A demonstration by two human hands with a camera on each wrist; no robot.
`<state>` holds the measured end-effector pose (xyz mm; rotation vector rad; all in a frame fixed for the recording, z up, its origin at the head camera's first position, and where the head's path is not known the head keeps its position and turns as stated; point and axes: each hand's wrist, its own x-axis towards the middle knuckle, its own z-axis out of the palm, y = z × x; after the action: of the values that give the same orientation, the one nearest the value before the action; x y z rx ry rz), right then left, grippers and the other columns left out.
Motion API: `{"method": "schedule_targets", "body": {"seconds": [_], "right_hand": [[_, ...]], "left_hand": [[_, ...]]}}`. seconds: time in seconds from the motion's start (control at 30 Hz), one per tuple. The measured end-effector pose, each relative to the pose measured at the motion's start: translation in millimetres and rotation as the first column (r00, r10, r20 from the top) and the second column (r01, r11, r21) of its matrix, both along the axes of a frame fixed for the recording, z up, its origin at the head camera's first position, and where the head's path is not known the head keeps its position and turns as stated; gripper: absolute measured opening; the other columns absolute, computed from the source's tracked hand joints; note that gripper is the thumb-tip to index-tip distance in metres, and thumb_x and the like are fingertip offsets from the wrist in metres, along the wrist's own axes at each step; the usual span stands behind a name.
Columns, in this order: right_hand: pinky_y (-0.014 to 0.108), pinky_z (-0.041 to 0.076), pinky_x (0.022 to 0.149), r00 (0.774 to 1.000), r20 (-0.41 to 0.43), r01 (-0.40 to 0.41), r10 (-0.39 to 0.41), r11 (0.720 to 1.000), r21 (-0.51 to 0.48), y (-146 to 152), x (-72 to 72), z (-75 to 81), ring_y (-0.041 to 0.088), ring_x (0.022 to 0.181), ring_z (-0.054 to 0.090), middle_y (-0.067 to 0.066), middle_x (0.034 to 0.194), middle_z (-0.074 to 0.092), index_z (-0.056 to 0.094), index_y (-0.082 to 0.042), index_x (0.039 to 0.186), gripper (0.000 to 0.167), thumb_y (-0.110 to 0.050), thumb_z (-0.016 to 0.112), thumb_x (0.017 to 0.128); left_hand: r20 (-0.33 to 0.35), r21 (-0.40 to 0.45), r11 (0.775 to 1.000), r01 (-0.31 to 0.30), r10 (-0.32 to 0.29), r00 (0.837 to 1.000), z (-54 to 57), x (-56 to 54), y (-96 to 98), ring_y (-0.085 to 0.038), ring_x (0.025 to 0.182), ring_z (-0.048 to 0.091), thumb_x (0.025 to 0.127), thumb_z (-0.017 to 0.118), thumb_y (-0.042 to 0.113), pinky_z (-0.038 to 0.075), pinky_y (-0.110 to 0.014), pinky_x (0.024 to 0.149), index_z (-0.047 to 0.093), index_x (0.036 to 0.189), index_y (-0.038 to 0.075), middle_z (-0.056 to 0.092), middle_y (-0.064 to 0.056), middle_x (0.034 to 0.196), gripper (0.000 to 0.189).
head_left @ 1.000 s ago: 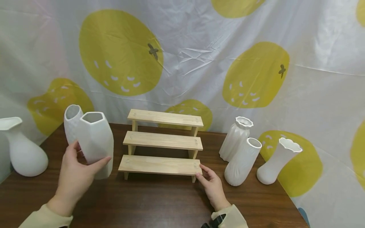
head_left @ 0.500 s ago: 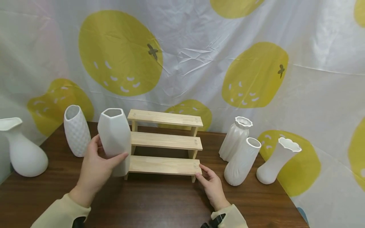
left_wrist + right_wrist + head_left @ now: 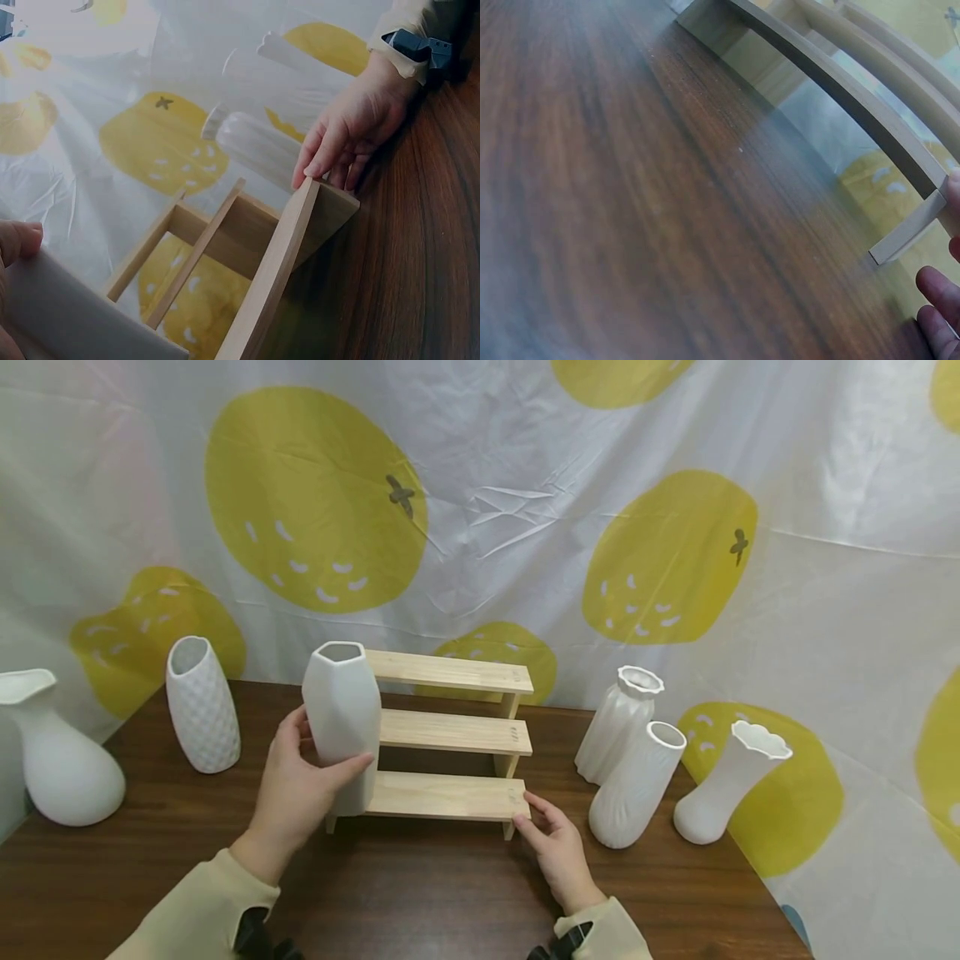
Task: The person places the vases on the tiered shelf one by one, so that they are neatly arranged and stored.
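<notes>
In the head view my left hand (image 3: 303, 789) grips a white faceted vase (image 3: 343, 718) with a five-sided mouth, thumb across its front. The vase stands upright over the left end of a three-step wooden rack (image 3: 450, 793); whether its base touches the lowest step I cannot tell. My right hand (image 3: 558, 852) pinches the right end of that lowest step between thumb and fingers. The left wrist view has the vase's pale side (image 3: 82, 315) at lower left and the right hand (image 3: 349, 135) at the rack's corner. Only fingertips (image 3: 937, 289) show in the right wrist view.
On the left of the brown table (image 3: 420, 893) stand a diamond-textured white vase (image 3: 204, 710) and a round-bellied white vase (image 3: 67, 768). To the right are a ribbed vase (image 3: 618, 731), a tilted-looking vase (image 3: 637, 789) and a scallop-rimmed vase (image 3: 727, 785). A lemon-print curtain (image 3: 510, 460) hangs behind.
My left hand has carried the faceted vase rightward, from beside the diamond-textured vase to the rack's left end. The right hand has stayed at the rack.
</notes>
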<state>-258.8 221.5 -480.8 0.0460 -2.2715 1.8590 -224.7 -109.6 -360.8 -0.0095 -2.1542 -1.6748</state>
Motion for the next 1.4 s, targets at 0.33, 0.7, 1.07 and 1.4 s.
{"method": "schedule_targets", "body": {"seconds": [0.33,0.7,1.07,1.4], "right_hand": [[0.02,0.047,0.083,1.0,0.0,-0.005,0.005,1.0,-0.005,1.2,-0.4,-1.2,0.021,0.107,0.058,0.019,0.121,0.062,0.058,-0.001,0.13,0.047,-0.015,0.072,0.087],[0.02,0.047,0.082,1.0,-0.013,-0.011,0.011,1.0,0.012,1.4,0.9,0.7,0.019,0.105,0.059,0.02,0.121,0.062,0.056,0.001,0.131,0.048,-0.016,0.07,0.089],[0.02,0.047,0.082,1.0,-0.009,-0.027,0.027,1.0,-0.005,1.2,1.3,1.9,0.023,0.108,0.057,0.021,0.122,0.061,0.055,0.002,0.132,0.048,-0.015,0.07,0.09],[0.021,0.048,0.081,1.0,-0.004,-0.012,0.012,1.0,0.019,2.2,0.8,1.8,0.018,0.101,0.06,0.018,0.117,0.064,0.058,-0.001,0.13,0.048,-0.019,0.072,0.087]], "left_hand": [[0.044,0.027,0.998,0.052,-0.053,0.998,-4.3,-15.1,20.9,-0.031,0.116,0.045,0.071,0.087,0.031,0.044,-0.05,0.093,0.028,0.147,0.007,0.041,-0.015,0.133,0.099],[-0.022,0.021,0.997,0.07,-0.07,0.997,-13.7,-30.6,39.0,-0.028,0.111,0.052,0.07,0.088,0.028,0.047,-0.054,0.088,0.039,0.138,0.015,0.047,-0.009,0.126,0.085],[0.003,0.007,1.0,-0.005,0.005,1.0,-17.9,-33.8,55.5,-0.03,0.113,0.05,0.068,0.089,0.028,0.044,-0.052,0.093,0.035,0.142,0.01,0.045,-0.013,0.128,0.093],[0.002,-0.017,1.0,-0.015,0.015,1.0,-22.0,-36.2,59.4,-0.029,0.115,0.049,0.069,0.088,0.028,0.043,-0.052,0.094,0.034,0.143,0.01,0.044,-0.013,0.13,0.093]]}}
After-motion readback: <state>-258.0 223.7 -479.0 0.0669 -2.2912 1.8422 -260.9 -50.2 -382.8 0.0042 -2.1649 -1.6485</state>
